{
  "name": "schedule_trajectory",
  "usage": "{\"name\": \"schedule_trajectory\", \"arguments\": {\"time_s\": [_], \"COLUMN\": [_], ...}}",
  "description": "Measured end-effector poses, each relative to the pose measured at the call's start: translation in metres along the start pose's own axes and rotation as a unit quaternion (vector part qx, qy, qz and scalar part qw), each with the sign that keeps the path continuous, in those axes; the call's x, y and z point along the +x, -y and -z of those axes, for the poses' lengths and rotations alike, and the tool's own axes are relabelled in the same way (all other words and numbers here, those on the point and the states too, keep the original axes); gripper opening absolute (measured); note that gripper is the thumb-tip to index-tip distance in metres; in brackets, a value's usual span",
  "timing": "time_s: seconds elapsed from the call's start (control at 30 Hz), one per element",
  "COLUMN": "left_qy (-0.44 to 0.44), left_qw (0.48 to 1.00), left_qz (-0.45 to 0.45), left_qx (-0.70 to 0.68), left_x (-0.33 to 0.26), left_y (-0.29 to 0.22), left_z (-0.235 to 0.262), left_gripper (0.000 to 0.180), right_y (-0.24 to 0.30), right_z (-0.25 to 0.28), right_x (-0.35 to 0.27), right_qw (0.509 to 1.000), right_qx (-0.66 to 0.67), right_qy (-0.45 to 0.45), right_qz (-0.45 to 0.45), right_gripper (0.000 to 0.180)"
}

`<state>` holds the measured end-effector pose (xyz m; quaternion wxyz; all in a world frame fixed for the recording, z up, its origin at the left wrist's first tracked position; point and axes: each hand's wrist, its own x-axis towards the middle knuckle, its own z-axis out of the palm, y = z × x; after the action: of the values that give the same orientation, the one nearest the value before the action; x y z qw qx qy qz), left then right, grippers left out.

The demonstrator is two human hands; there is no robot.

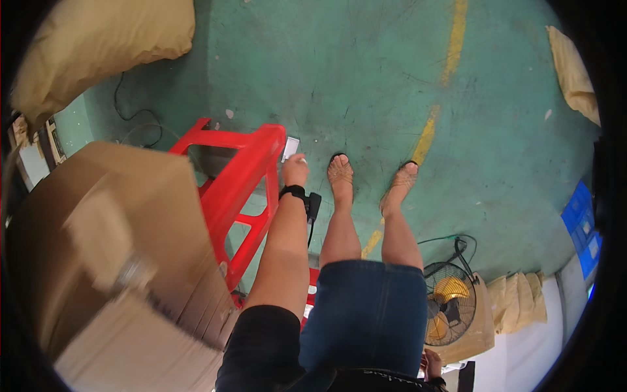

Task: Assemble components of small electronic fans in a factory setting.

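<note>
My left hand [295, 171] reaches forward with its fingers closed, and a small white card [291, 147] shows at the fingertips, apparently pinched there. A black band with a black box-shaped device [313, 206] sits on that wrist. Just left of the hand and forearm is a red plastic stool [245, 171], apart from the fingers. My right hand [432, 364] shows only in part at the lower edge, beside my skirt and below a floor fan [450, 304]; what its fingers do is hidden.
Large cardboard boxes [140, 176] stand at the left, one with a blurred flap. A stuffed tan sack [111, 49] lies at the far left. The green floor [353, 72] carries a worn yellow line [455, 39]. Brown bags [516, 300] and a blue crate [581, 225] are at the right.
</note>
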<state>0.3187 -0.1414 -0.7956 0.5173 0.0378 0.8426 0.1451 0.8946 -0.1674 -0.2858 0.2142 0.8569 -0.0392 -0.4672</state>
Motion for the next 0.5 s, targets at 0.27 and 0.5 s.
{"name": "schedule_trajectory", "arguments": {"time_s": [0.27,0.5], "left_qy": [-0.276,-0.239], "left_qw": [0.958,0.962], "left_qz": [0.006,0.042], "left_qx": [0.082,0.128], "left_x": [0.073,0.033], "left_y": [-0.01,-0.021], "left_z": [-0.047,-0.036], "left_gripper": [0.024,0.02], "right_y": [0.056,0.088], "right_z": [-0.001,-0.003], "right_x": [0.04,0.024], "right_qw": [0.999,1.0], "right_qx": [0.008,0.019], "right_qy": [-0.012,-0.007], "right_qz": [-0.033,-0.024], "right_gripper": [0.017,0.013]}}
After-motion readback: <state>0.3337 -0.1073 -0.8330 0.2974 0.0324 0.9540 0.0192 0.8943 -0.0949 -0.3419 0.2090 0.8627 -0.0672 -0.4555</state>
